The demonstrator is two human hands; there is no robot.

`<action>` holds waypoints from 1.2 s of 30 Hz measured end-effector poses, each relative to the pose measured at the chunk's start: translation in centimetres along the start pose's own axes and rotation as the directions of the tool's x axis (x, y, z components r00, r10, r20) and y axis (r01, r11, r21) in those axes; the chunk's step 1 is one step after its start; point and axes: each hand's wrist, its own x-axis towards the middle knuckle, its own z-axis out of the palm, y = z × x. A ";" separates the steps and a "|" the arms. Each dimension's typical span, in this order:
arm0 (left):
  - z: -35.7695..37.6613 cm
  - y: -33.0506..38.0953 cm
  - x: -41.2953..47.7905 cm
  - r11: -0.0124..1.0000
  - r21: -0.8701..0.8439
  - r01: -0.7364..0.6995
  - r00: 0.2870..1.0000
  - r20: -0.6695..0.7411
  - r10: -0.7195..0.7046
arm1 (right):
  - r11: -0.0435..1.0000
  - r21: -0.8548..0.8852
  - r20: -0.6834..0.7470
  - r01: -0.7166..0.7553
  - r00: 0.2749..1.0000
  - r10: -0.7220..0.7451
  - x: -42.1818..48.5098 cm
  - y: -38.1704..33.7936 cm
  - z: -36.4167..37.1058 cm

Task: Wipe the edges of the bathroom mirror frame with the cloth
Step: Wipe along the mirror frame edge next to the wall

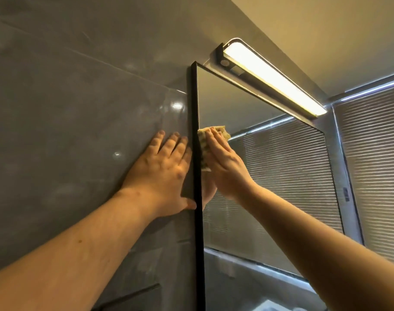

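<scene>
Step in hand looks like the wipe along the left vertical edge of the mirror frame (197, 176), roughly mid-height to upper part; the cloth (202, 144) sits on the glass side, right up against the black strip, pinned flat there by the right hand (223, 162); right fingers lie straight and close together over the cloth, pressing rather than pinching, w/ a bit of cloth poking out above the fingertips and below the palm; thumb of that hand is hidden behind the frame edge, so can't tell if it hooks round the cloth; right forearm comes in from lower right, wrist bent so the palm faces the mirror (270, 171). Left hand (160, 167) rests flat on the grey wall tile (68, 108) just beside the frame; its fingers are straight, slightly spread, pointing up; thumb tip touches the frame's outer side lower down; prob. bracing the body. Next move, as I judge it: slide the cloth up toward the top corner under the lamp (274, 77), keeping it tight to the strip, then turn along the top edge; that needs more reach & steady pressure; lower stretch of this edge and the other sides prob. still to do.
</scene>
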 end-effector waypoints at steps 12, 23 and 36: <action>2.1 3.0 -3.3 1.000 0.023 0.018 1.000 0.022 -0.019 | 0.987 0.000 0.099 0.159 0.982 -0.159 -11.6 3.0 2.5; 3.1 6.2 -8.0 1.000 0.011 0.015 0.998 0.065 -0.016 | 0.997 0.062 0.144 0.043 0.988 -0.051 -17.9 3.4 4.4; 4.0 6.5 -8.4 0.990 0.064 -0.125 0.991 0.061 0.121 | 0.990 0.091 0.091 -0.105 0.991 0.097 -26.0 4.2 6.6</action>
